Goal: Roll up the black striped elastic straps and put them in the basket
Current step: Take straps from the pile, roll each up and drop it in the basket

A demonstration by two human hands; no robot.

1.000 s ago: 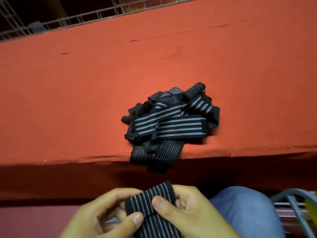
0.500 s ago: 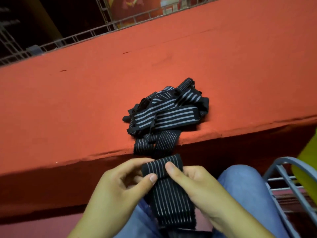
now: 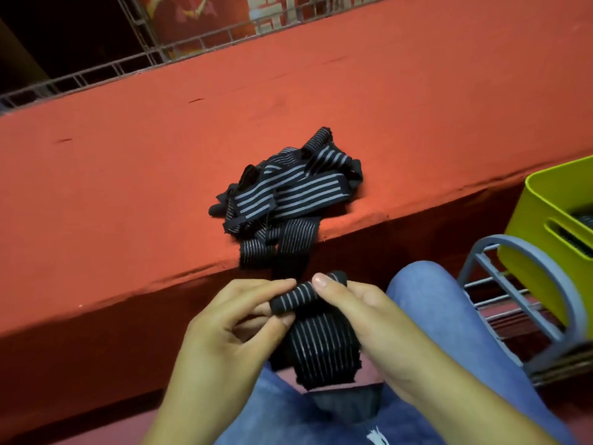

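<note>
- A person sits with both hands low in the centre of the frame, over a lap in blue jeans.
- The left hand (image 3: 224,319) pinches the left end of a black strap (image 3: 321,345) with thin pale stripes, thumb below and fingertips above.
- The right hand (image 3: 369,316) pinches the right end, with the thumb pressed on top and the fingers curled behind.
- The strap's upper end is wound into a tight little roll between the two hands. The rest hangs flat down onto the lap.
- A pile (image 3: 288,194) of more black striped straps lies tangled in the middle of the frame, on a red ledge (image 3: 128,187). Two ends droop over the ledge's near edge, just above the hands.
- A yellow-green basket (image 3: 545,239) stands at the right edge of the frame, well apart from the pile.
- Something dark and striped lies inside the basket, seen at its rim and through the handle slot in its side. Only a sliver shows, so how many pieces it holds cannot be told.
- The basket rests on a grey metal rack (image 3: 526,248) with a curved frame, just right of the person's knee (image 3: 433,300).
- A metal railing (image 3: 128,65) runs along the far side of the ledge, in the upper left.
</note>
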